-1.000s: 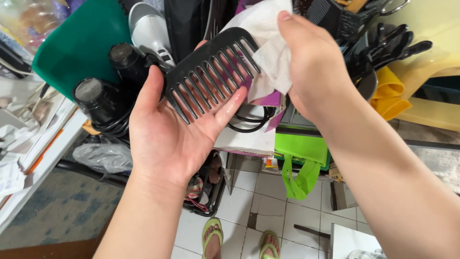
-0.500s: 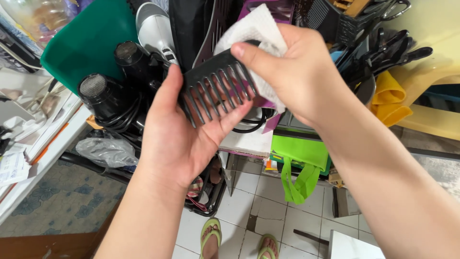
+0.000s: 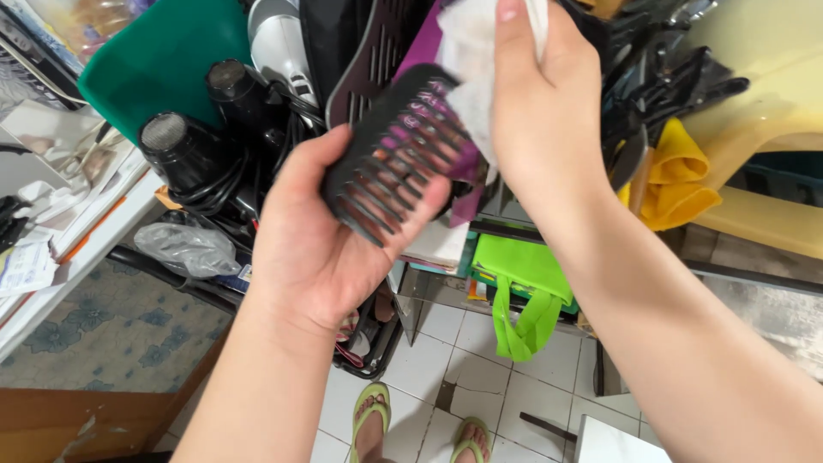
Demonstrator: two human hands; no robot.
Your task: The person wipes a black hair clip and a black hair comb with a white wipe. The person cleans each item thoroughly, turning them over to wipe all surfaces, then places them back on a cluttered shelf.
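My left hand (image 3: pixel 321 240) holds a black wide-toothed comb (image 3: pixel 390 154) across its fingers, teeth pointing down towards the palm. My right hand (image 3: pixel 544 107) grips a crumpled white cloth or tissue (image 3: pixel 470 51) and presses it against the comb's upper right end. The cloth's top runs out of the picture. Both forearms reach up from the bottom of the view.
Behind the hands stands a cart with black hair dryers (image 3: pixel 184 146), a white dryer (image 3: pixel 279 43) and tangled cords. A green board (image 3: pixel 163 51) lies upper left, a yellow cloth (image 3: pixel 677 184) and black clips (image 3: pixel 677 77) at right. A green bag (image 3: pixel 519 283) hangs over the tiled floor.
Both hands have risen slightly in the view. The comb has tilted so its teeth point more downward, and the cloth has shifted along the comb's upper end.
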